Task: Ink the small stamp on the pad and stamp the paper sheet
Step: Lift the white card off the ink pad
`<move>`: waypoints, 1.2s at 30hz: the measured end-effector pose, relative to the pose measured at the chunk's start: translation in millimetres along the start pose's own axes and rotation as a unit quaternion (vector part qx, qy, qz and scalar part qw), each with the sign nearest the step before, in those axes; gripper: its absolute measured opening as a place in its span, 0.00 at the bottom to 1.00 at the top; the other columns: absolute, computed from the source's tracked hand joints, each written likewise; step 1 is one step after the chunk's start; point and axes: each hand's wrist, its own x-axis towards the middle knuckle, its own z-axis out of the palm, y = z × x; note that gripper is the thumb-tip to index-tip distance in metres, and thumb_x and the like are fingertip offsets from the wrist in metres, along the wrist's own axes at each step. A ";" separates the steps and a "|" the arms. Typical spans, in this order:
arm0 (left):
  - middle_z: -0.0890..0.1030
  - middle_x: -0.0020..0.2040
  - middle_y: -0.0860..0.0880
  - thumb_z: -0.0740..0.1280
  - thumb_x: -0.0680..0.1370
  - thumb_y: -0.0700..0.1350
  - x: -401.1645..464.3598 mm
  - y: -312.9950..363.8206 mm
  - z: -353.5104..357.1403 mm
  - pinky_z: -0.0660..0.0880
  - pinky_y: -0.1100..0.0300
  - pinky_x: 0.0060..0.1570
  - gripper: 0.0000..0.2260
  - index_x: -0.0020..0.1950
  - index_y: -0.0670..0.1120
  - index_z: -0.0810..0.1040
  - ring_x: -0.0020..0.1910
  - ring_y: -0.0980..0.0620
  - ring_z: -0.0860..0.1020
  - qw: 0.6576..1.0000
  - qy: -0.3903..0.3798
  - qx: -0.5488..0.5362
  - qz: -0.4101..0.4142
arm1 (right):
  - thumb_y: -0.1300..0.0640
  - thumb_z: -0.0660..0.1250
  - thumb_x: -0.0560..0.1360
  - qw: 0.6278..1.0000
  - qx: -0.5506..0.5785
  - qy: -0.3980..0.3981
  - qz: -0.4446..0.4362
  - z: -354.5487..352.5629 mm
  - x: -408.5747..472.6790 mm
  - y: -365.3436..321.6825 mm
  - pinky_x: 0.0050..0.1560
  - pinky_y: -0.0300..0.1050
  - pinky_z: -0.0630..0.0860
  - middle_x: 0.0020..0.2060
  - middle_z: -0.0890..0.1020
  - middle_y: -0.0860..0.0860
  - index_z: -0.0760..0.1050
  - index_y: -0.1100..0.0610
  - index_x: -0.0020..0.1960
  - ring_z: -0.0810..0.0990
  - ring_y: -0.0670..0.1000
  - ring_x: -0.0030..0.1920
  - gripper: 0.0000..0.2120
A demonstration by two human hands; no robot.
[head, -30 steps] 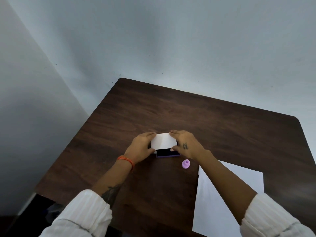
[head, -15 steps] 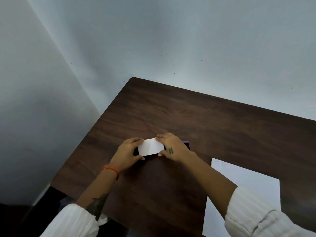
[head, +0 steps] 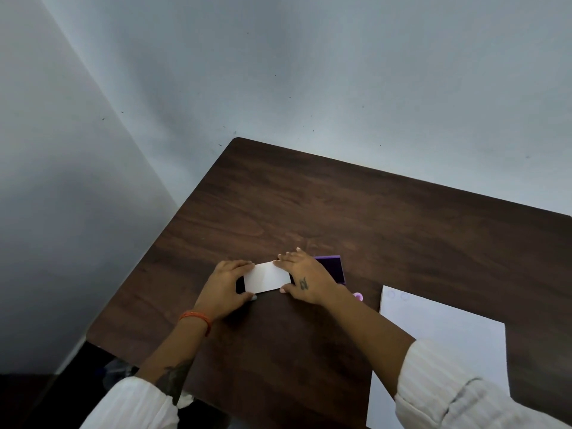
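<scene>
Both hands pinch a white rectangular ink pad lid (head: 267,277) by its short ends, low over the table. My left hand (head: 224,289) grips its left end, where a dark underside shows. My right hand (head: 305,281) grips its right end. The purple ink pad (head: 331,267) lies uncovered just behind and right of my right hand, its dark inked face up and partly hidden by the hand. The small pink stamp (head: 358,296) peeks out beside my right wrist, mostly hidden. The white paper sheet (head: 442,339) lies at the right, with two faint round marks near its top left corner.
The dark wooden table (head: 309,205) stands in a corner of grey walls; its left edge and near left corner are close to my left arm. White sleeves cover both forearms at the bottom of the view.
The white lid has come off the purple pad and moved left with both hands, which leaves the pad uncovered. The view has swung to the left.
</scene>
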 end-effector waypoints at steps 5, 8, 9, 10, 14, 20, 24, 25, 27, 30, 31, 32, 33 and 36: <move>0.64 0.73 0.51 0.74 0.67 0.51 -0.7 15.9 -2.1 0.60 0.53 0.69 0.34 0.70 0.51 0.65 0.71 0.48 0.60 1.000 0.023 -0.009 0.015 | 0.53 0.68 0.72 0.997 0.056 0.043 0.009 -4.5 -7.0 1.2 0.73 0.46 0.48 0.74 0.59 0.54 0.59 0.53 0.72 0.56 0.53 0.74 0.32; 0.64 0.73 0.51 0.74 0.68 0.49 2.8 39.3 -2.7 0.60 0.52 0.69 0.33 0.70 0.53 0.64 0.71 0.49 0.60 0.997 0.055 -0.027 0.049 | 0.52 0.70 0.70 0.985 0.116 0.124 0.038 -15.4 -20.0 6.3 0.70 0.42 0.51 0.74 0.62 0.51 0.61 0.51 0.71 0.57 0.52 0.73 0.32; 0.63 0.73 0.51 0.74 0.68 0.48 3.7 48.2 -1.9 0.60 0.53 0.68 0.34 0.70 0.54 0.63 0.71 0.49 0.60 0.996 0.057 -0.041 0.059 | 0.51 0.70 0.70 0.979 0.130 0.149 0.051 -19.6 -26.6 8.9 0.69 0.42 0.52 0.73 0.63 0.50 0.62 0.49 0.70 0.58 0.51 0.73 0.31; 0.62 0.73 0.52 0.74 0.68 0.48 4.1 57.5 -0.3 0.59 0.54 0.68 0.34 0.70 0.55 0.62 0.72 0.50 0.59 0.994 0.056 -0.058 0.068 | 0.51 0.70 0.70 0.973 0.143 0.172 0.065 -23.9 -34.2 12.1 0.68 0.43 0.53 0.73 0.64 0.49 0.63 0.48 0.70 0.60 0.51 0.72 0.31; 0.64 0.72 0.51 0.74 0.67 0.50 2.4 93.6 12.2 0.57 0.61 0.66 0.34 0.70 0.53 0.63 0.70 0.52 0.61 0.985 0.055 -0.116 0.111 | 0.49 0.70 0.70 0.946 0.163 0.253 0.117 -35.3 -71.4 29.2 0.68 0.51 0.64 0.70 0.69 0.52 0.67 0.49 0.68 0.66 0.52 0.69 0.28; 0.66 0.72 0.49 0.73 0.69 0.49 -4.6 134.0 47.2 0.68 0.56 0.66 0.33 0.71 0.52 0.63 0.68 0.52 0.66 0.982 -0.014 -0.167 0.083 | 0.51 0.74 0.67 0.919 0.202 0.288 0.180 -19.1 -120.1 42.6 0.64 0.45 0.66 0.65 0.75 0.55 0.71 0.55 0.65 0.71 0.54 0.66 0.28; 0.70 0.67 0.49 0.74 0.69 0.45 -7.6 150.9 64.8 0.72 0.69 0.50 0.30 0.68 0.49 0.67 0.59 0.55 0.72 0.971 -0.018 -0.232 0.053 | 0.49 0.72 0.69 0.909 0.218 0.281 0.215 0.1 -131.2 43.0 0.60 0.47 0.74 0.62 0.78 0.55 0.73 0.55 0.63 0.76 0.54 0.61 0.25; 0.72 0.65 0.48 0.73 0.69 0.44 -7.4 154.0 68.1 0.72 0.71 0.47 0.29 0.67 0.49 0.67 0.56 0.56 0.73 0.972 -0.017 -0.231 0.047 | 0.49 0.71 0.70 0.908 0.219 0.285 0.217 4.5 -132.2 42.8 0.56 0.43 0.75 0.60 0.79 0.55 0.74 0.55 0.62 0.78 0.53 0.58 0.22; 0.74 0.63 0.47 0.73 0.69 0.43 -7.1 158.6 73.2 0.72 0.69 0.48 0.27 0.66 0.48 0.69 0.53 0.56 0.74 0.974 -0.016 -0.223 0.042 | 0.49 0.68 0.72 0.905 0.223 0.288 0.219 10.9 -133.1 41.6 0.50 0.33 0.73 0.54 0.83 0.55 0.77 0.56 0.58 0.81 0.52 0.52 0.18; 0.76 0.60 0.46 0.72 0.70 0.42 -5.5 164.4 78.4 0.75 0.59 0.56 0.22 0.63 0.46 0.72 0.53 0.53 0.76 0.975 -0.019 -0.219 0.038 | 0.43 0.62 0.73 0.901 0.236 0.291 0.219 14.2 -133.0 39.6 0.43 0.24 0.67 0.43 0.84 0.52 0.80 0.57 0.49 0.79 0.46 0.41 0.19; 0.77 0.59 0.46 0.72 0.70 0.42 -4.7 165.9 79.9 0.75 0.57 0.57 0.21 0.62 0.46 0.74 0.53 0.52 0.76 0.975 -0.018 -0.218 0.038 | 0.42 0.61 0.73 0.897 0.245 0.290 0.225 14.0 -132.3 39.6 0.41 0.24 0.67 0.41 0.84 0.51 0.80 0.57 0.47 0.78 0.45 0.39 0.20; 0.77 0.58 0.46 0.72 0.70 0.42 -4.1 167.1 81.2 0.75 0.56 0.57 0.19 0.60 0.46 0.75 0.53 0.52 0.76 0.976 -0.016 -0.216 0.038 | 0.43 0.62 0.73 0.896 0.248 0.288 0.231 14.1 -131.3 40.0 0.41 0.24 0.67 0.40 0.84 0.52 0.81 0.57 0.46 0.78 0.45 0.38 0.18; 0.78 0.57 0.46 0.71 0.71 0.42 -3.1 168.4 82.6 0.74 0.57 0.57 0.17 0.59 0.47 0.76 0.52 0.52 0.76 0.976 -0.016 -0.213 0.037 | 0.47 0.65 0.73 0.896 0.245 0.287 0.235 15.0 -130.1 41.1 0.40 0.25 0.66 0.40 0.85 0.53 0.81 0.58 0.45 0.79 0.47 0.38 0.14; 0.79 0.54 0.46 0.70 0.72 0.41 0.0 170.2 86.7 0.74 0.58 0.56 0.13 0.55 0.46 0.77 0.50 0.53 0.76 0.978 -0.011 -0.207 0.024 | 0.53 0.68 0.73 0.899 0.232 0.288 0.236 16.9 -128.9 42.2 0.40 0.24 0.66 0.41 0.85 0.56 0.80 0.58 0.45 0.80 0.49 0.39 0.09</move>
